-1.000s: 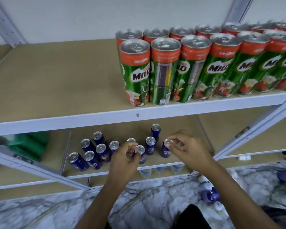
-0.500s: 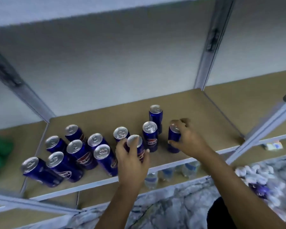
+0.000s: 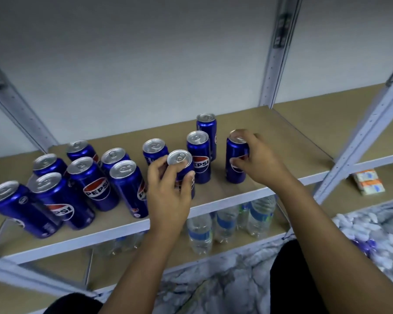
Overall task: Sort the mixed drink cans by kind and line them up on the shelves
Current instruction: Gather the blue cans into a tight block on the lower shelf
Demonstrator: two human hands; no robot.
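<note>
Several slim blue Pepsi cans stand on a brown shelf board [image 3: 270, 141]. My left hand [image 3: 168, 196] grips one upright Pepsi can [image 3: 180, 158] near the shelf's front edge, fingers wrapped around its body. My right hand [image 3: 259, 159] holds another Pepsi can [image 3: 235, 171] further right, fingers over its top and side. Two more cans [image 3: 199, 155] stand in a line between and behind them, the rear one [image 3: 206, 128] furthest back. A loose cluster of cans [image 3: 93, 182] fills the shelf's left part.
Clear water bottles [image 3: 225, 223] stand on the shelf below. A small orange-and-white box [image 3: 369, 181] lies on the neighbouring shelf at right. Grey metal uprights [image 3: 277, 53] frame the bay. A pile of white bottle caps and cans [image 3: 370, 236] lies on the marble floor at right.
The view has dropped from the upper shelf with green Milo cans to the Pepsi shelf. Both hands stay on their cans, which have shifted only slightly.
</note>
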